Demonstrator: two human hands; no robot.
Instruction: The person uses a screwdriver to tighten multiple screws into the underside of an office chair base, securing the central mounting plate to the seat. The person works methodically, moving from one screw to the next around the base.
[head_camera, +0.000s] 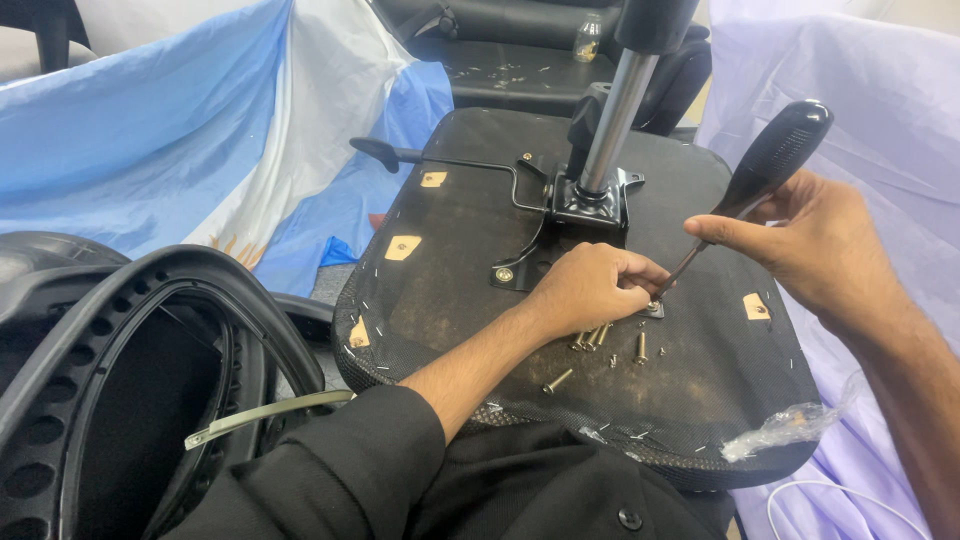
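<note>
Right hand (815, 250) clenched on black-handled screwdriver (775, 155), tip on small screw and washer (654, 309) on upturned chair seat underside (450, 270). Left hand (590, 290) pinches at that screw, fingertips touching tip. Risks: tip slips off head, jabs left fingers; screwdriver held tilted, cam-out likely. Loose screws (595, 338) just beside left hand, near edge-side slope; nudge sends them rolling off. Seat resting on lap may rock.

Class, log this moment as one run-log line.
left hand: steadies screw at seat underside | right hand: holds screwdriver on it | loose screws nearby
</note>
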